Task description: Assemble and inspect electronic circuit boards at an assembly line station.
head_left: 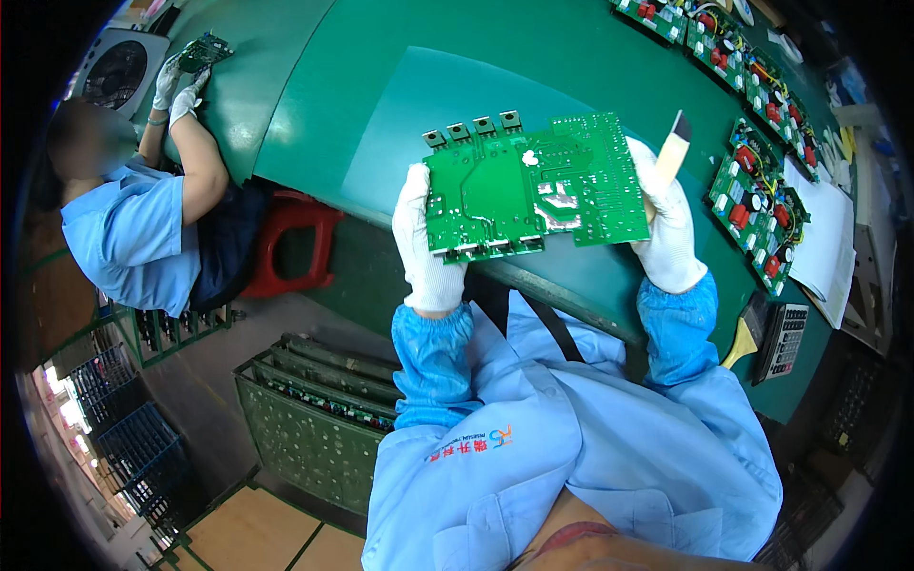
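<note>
Left grip: the gloved left hand (426, 249) is closed on the left edge of the board (533, 186), thumb on the face, fingers behind.
Right grip: the gloved right hand (666, 228) is closed on the board's right edge and also pinches a brush (672, 152), bristles up.
Board: one green circuit board, solder side up, held level above the near edge of the counter (381, 105); four tabbed parts stand along its far edge.
Arms: two blue sleeves rise from the lower edge, forearms nearly parallel.
Counter: green mat; five populated boards (757, 214) lie along the right, near a calculator (784, 341) and a second brush (745, 335).
Floor: one crate (305, 428) of boards, left of the knees.
Co-worker: one person (133, 228) at far left, both gloves on another board (203, 51).
</note>
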`<state>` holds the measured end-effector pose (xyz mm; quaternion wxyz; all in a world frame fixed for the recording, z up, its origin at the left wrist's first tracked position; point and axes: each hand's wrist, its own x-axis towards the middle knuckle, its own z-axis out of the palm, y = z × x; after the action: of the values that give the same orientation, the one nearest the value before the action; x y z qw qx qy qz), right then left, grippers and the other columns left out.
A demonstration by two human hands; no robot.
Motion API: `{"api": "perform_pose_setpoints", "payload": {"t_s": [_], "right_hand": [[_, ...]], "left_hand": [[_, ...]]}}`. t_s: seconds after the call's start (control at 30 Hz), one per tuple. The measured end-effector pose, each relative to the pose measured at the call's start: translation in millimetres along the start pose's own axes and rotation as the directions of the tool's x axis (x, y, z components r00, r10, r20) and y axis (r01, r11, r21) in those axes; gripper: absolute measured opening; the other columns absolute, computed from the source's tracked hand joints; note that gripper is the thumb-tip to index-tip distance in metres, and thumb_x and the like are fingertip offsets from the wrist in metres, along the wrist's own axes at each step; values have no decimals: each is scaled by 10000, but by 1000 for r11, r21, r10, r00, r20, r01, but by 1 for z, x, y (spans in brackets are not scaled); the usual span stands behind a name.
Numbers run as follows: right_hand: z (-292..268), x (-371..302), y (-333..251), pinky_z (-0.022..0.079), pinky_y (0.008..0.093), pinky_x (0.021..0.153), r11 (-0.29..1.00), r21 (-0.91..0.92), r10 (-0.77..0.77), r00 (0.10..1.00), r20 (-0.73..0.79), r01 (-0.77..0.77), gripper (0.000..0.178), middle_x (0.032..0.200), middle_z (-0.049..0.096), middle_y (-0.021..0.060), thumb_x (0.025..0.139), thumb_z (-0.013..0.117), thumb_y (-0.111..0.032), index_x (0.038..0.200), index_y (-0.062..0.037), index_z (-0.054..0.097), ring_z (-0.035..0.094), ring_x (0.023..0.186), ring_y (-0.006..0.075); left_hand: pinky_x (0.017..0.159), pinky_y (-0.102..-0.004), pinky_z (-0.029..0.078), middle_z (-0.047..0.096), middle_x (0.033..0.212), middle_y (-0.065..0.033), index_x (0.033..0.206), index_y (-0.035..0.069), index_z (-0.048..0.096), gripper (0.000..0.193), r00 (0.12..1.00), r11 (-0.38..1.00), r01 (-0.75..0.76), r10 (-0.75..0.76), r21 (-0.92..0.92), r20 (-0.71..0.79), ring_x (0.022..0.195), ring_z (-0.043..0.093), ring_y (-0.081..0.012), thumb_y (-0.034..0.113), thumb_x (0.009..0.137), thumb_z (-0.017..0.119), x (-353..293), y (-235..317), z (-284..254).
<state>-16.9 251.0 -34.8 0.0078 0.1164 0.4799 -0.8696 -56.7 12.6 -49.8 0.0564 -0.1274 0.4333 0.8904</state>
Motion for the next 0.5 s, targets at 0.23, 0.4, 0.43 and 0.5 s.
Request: {"api": "perform_pose_setpoints", "payload": {"t_s": [0.23,0.4,0.43,0.5], "right_hand": [[3,-22,-16,432,335,1056,998,-31,-53,998,27,54,492,1374,538,121,1021,467,-262,1408,40,443,550,1228,199],[-3,-23,-15,422,343,1069,997,-2,-74,996,54,74,493,1389,527,126,1023,467,-255,1411,48,436,540,1245,207],[-4,-23,-16,419,345,1072,997,5,-73,996,59,73,495,1392,525,127,1022,470,-255,1410,50,437,537,1249,208],[-4,-24,-15,413,347,1078,997,-1,-79,995,56,80,499,1398,520,129,1020,473,-255,1412,52,433,532,1256,211]], "left_hand": [[853,-333,553,671,1111,-109,1175,13,615,409,1000,989,23,-19,-148,25,979,670,-190,345,1055,408,-31,35,31],[855,-326,557,664,1130,-112,1197,10,602,386,995,992,-79,84,-100,53,992,667,-189,316,1055,414,-34,28,29],[863,-327,554,664,1132,-112,1197,9,601,385,994,992,-93,97,-86,49,999,665,-186,315,1054,417,-35,27,28],[879,-328,547,662,1135,-111,1197,8,601,381,991,991,-121,124,-58,42,1014,660,-181,312,1052,422,-37,27,28]]}}
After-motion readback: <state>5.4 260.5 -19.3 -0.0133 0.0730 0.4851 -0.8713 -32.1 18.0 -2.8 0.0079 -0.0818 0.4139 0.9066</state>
